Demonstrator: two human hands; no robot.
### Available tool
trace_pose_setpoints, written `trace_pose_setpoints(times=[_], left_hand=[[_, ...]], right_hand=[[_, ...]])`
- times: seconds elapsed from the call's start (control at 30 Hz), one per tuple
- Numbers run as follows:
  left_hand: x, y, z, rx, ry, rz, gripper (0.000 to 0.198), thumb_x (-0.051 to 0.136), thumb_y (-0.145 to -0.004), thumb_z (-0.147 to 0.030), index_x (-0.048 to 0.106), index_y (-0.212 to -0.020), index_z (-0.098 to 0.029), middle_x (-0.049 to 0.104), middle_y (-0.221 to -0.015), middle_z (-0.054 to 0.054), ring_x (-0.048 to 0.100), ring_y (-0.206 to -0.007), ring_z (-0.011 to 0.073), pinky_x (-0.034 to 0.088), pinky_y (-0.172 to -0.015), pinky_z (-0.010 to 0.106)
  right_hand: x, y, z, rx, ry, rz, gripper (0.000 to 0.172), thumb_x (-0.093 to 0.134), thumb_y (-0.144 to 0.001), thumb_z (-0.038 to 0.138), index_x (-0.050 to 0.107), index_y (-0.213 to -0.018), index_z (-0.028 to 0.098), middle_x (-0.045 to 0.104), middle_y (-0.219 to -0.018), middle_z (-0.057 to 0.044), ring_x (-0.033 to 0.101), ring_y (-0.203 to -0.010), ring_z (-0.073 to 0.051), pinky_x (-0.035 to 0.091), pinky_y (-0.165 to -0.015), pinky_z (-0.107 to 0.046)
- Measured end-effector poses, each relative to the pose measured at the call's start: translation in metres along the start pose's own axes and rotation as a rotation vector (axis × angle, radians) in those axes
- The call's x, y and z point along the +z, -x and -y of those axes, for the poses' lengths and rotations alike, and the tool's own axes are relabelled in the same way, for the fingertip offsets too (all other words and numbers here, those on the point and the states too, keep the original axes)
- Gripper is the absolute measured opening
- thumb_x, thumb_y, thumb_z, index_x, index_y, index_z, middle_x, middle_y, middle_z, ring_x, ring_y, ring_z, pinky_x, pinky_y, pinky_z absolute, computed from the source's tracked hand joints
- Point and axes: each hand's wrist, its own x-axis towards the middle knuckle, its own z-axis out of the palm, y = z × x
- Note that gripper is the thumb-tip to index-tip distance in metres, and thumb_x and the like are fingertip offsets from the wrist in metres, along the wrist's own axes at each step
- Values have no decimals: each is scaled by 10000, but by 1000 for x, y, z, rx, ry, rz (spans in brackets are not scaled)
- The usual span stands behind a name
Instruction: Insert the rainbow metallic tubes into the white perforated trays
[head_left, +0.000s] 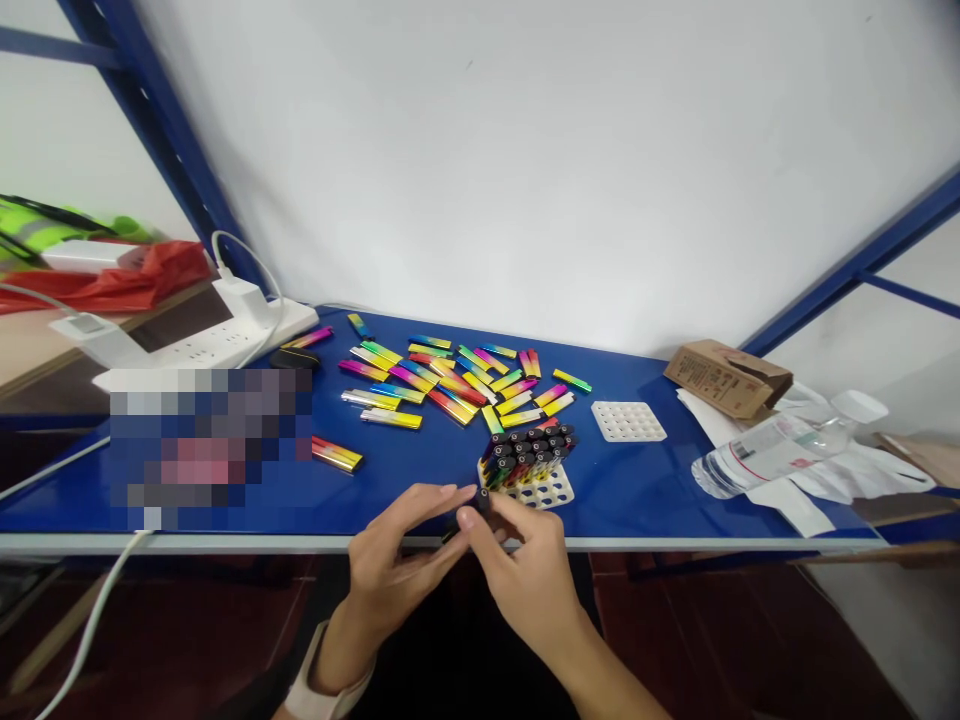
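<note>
Close to the table's front edge, my left hand (390, 552) and my right hand (534, 565) meet around a black-topped lighter (483, 496). Fingers of both hands are closed on it, hiding most of its body. Just beyond them, a white perforated rack (553, 492) holds rows of upright lighters (529, 445) with black tops. Farther back, many shiny multicoloured lighter sleeves (454, 385) lie scattered, in yellow, pink, blue, green and red. Another red-and-yellow sleeve (337, 455) lies apart, to the left.
A second white perforated rack (628, 421) lies to the right on the blue table (420, 475). Beyond it are a cardboard box (724, 380) and a plastic bottle (780, 452) on its side. A white power strip (202, 345) with cables sits at left, beside a blurred-out patch.
</note>
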Motion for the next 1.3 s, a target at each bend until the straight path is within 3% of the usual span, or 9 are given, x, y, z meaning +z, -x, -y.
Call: trace_pose_setpoints(times=[0.1, 0.23, 0.37, 0.57, 0.63, 0.7, 0.83, 1.17, 1.3], left_hand=[[-3, 0, 0, -59, 31, 37, 699, 851, -793, -156, 509, -1402, -186, 743, -1089, 68, 735, -929, 170, 590, -956, 332], [-9, -10, -3, -134, 38, 201, 793, 895, -740, -334, 484, -1406, -205, 654, -1197, 102, 679, -1012, 217, 595, -881, 360], [-5, -16, -3, -180, -130, 367, 462, 720, -920, -311, 527, -1332, -231, 618, -1227, 84, 634, -1049, 200, 556, -894, 338], [4, -16, -1, -146, -234, 458, 174, 625, -992, -285, 575, -1151, -233, 659, -1067, 27, 618, -1013, 199, 458, -1032, 417], [3, -17, -1, -148, -219, 480, 118, 609, -1002, -275, 582, -1108, -231, 661, -1060, 16, 615, -1002, 189, 423, -1067, 423], [1, -19, -2, -156, -204, 494, 97, 602, -1006, -269, 586, -1093, -230, 662, -1057, 8, 612, -1000, 182, 408, -1076, 415], [0, -21, -2, -159, -188, 500, 84, 594, -1010, -266, 593, -1084, -225, 661, -1055, 14, 602, -1004, 185, 408, -1052, 400], [1, -21, -2, -159, -172, 497, 73, 587, -1014, -241, 588, -1085, -223, 654, -1049, -7, 586, -1006, 164, 398, -1039, 366], [0, -21, -2, -161, -172, 499, 75, 583, -1016, -245, 590, -1087, -222, 653, -1052, -4, 582, -1008, 168, 402, -1030, 365]], right_hand=[[-4, 1, -1, -118, 55, -6, 182, 615, -986, 312, 716, -924, 174, 675, -790, -22, 607, -701, -132, 474, -672, -247], [-27, -2, -1, -122, -84, -22, 218, 503, -1058, 313, 668, -1144, 199, 693, -927, -48, 660, -855, -162, 524, -817, -289], [-56, -12, -4, -125, -327, -188, 282, 404, -1095, 410, 586, -1103, 194, 521, -748, -7, 587, -697, -149, 522, -681, -302], [-86, -29, -22, -66, -460, -301, 283, 423, -1081, 481, 509, -1197, 237, 524, -720, 16, 475, -545, -119, 378, -502, -251], [-92, -33, -32, -46, -515, -284, 351, 478, -1048, 530, 569, -1128, 201, 437, -652, 34, 366, -508, -95, 305, -489, -236], [-95, -36, -41, -8, -573, -253, 473, 459, -1025, 606, 598, -930, 164, 344, -594, 40, 291, -492, -87, 252, -479, -236], [-93, -39, -50, 89, -589, -262, 588, 417, -997, 665, 453, -661, 184, 220, -533, 54, 192, -464, -83, 165, -448, -232], [-92, -42, -53, 215, -596, -307, 437, 423, -944, 468, 385, -597, 206, 175, -514, 62, 139, -445, -82, 139, -418, -218], [-93, -41, -53, 211, -627, -232, 489, 452, -929, 557, 414, -596, 201, 165, -517, 64, 129, -457, -80, 127, -427, -221]])
